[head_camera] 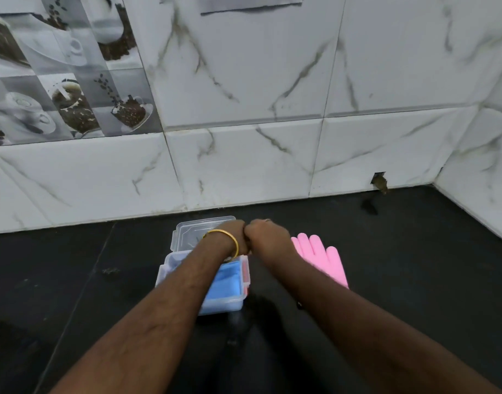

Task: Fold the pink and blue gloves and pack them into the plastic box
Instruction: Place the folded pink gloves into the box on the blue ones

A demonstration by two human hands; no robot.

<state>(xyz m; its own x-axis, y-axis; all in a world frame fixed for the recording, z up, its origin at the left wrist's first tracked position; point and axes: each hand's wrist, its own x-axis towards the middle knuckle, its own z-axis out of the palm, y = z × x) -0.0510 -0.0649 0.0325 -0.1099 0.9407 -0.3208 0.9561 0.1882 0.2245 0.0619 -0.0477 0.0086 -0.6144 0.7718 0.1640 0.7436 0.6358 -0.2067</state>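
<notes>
A clear plastic box (162, 275) stands on the black counter, its clear lid (191, 230) lying open behind it. A folded blue glove (225, 281) fills the box. A pink strip (245, 275) runs along the box's right wall; I cannot tell what it is. A pink glove (321, 257) lies flat to the right of the box, fingers pointing away from me, partly hidden by my right forearm. My left hand (239, 237), with a gold bangle at the wrist, and my right hand (268, 236) are fists touching knuckle to knuckle above the box's far right corner. Nothing shows in either.
The black counter (414, 280) ends at a white marble-tiled wall (244, 166) behind and a side wall (486, 180) at the right. A small hole (380, 182) sits in the tile at the counter's back. Patterned coffee tiles (59, 81) cover the upper left.
</notes>
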